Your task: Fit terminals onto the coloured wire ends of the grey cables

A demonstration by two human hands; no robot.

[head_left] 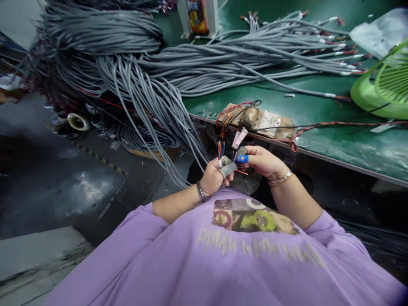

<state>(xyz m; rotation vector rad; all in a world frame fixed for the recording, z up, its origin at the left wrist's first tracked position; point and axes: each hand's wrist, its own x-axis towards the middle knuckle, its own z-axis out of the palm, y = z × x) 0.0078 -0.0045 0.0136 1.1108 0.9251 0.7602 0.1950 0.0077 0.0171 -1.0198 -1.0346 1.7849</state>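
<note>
My left hand (pixel 214 176) is closed around the stripped end of a grey cable, with grey wrappings on its fingertips. Thin coloured wires (pixel 220 148) fan out above the thumb, and a few more lie between the two hands. My right hand (pixel 264 162), with a blue band on one finger and a grey wrap on another, pinches at these wires from the right. Its fingertips hide exactly which strands they grip. Just beyond the hands, a pale pink clip-like piece (pixel 239 137) stands at the bench edge, beside a taped brown pad (pixel 259 121).
Long grey cables (pixel 216 63) cover the back of the green bench (pixel 338 142), and several drape over its left edge. A green fan (pixel 382 87) and a plastic bag (pixel 379 32) sit at right. Twisted red cord (pixel 321 124) runs along the front. Coiled cable (pixel 148 138) lies below.
</note>
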